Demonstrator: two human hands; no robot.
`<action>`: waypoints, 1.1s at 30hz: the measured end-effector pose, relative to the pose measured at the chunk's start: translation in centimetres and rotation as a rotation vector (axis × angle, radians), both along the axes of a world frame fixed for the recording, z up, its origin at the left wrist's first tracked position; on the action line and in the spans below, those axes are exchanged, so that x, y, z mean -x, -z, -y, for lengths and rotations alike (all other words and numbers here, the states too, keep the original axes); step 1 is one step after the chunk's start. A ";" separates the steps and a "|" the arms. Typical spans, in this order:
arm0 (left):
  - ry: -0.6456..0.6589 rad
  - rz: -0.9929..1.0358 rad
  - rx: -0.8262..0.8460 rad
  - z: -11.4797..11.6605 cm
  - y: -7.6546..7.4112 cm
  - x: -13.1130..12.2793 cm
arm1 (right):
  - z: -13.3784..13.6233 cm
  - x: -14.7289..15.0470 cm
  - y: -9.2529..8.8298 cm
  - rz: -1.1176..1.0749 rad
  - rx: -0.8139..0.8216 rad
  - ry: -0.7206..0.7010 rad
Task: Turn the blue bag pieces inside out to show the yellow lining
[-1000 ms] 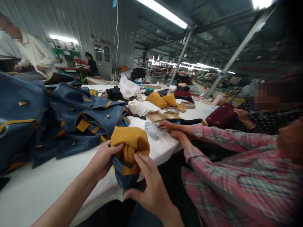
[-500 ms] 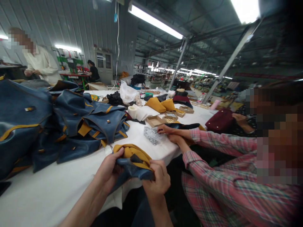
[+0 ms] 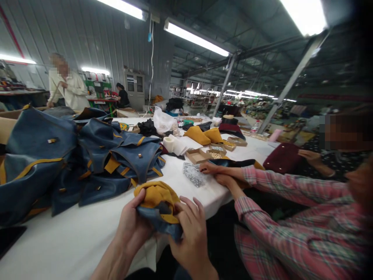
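Note:
A bunched blue bag with a mustard-yellow lining (image 3: 157, 196) is between my two hands above the near table edge. My left hand (image 3: 132, 221) grips its left side, thumb on top of the lining and the other fingers hidden beneath. At the bag's right side is my right hand (image 3: 192, 227), its thumb side hidden under the blue material and its upper fingers partly lifted along the yellow edge. A dark patch shows in the fold of the lining. Several blue bags with yellow trim (image 3: 113, 155) are heaped on the left of the table.
Beside me a co-worker's hand (image 3: 208, 168) reaches to a clear bag of small silvery parts (image 3: 194, 175). Small cardboard boxes (image 3: 196, 156) and yellow pieces (image 3: 198, 134) lie farther back. A dark flat object (image 3: 11, 238) lies at the left on the white table (image 3: 78, 241).
My view has shifted slightly left. My right hand's fingers have loosened and lifted from the bag's edge, while my left hand keeps its hold. A standing person at the back has straightened.

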State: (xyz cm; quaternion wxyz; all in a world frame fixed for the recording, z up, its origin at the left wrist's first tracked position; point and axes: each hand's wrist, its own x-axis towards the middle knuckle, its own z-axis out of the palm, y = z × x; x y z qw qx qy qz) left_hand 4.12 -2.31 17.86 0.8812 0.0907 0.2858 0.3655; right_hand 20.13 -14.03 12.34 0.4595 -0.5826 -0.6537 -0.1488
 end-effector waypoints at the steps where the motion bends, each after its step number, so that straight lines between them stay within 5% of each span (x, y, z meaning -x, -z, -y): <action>1: 0.009 -0.036 -0.035 0.0 -0.1 0.1 | 0.6 0.0 -0.7 0.025 0.101 -0.008; 3: 0.033 -0.094 -0.101 0.0 -0.5 0.1 | 1.4 0.3 -1.6 0.034 0.180 -0.023; 9: -0.040 -0.222 -0.217 -0.1 -3.2 -0.7 | 2.1 1.5 -1.2 0.011 -0.208 0.127; 14: -0.095 -0.119 -0.142 0.4 -3.4 -1.5 | 1.8 1.2 -2.8 -0.080 -0.059 0.016; 18: -0.125 -0.020 -0.116 1.2 -2.9 -1.8 | 1.5 1.4 -3.9 -0.052 0.078 0.062; 24: -0.176 0.116 -0.147 0.5 -4.2 -1.2 | 1.1 1.1 -3.6 0.117 -0.123 0.003; 30: -0.066 -0.003 -0.236 0.0 -5.0 -1.1 | 1.0 -0.6 -6.3 -0.587 0.178 -0.159; 33: -0.027 -0.057 -0.215 0.8 -4.4 -1.6 | 0.0 -0.7 -6.8 -0.746 0.402 -0.158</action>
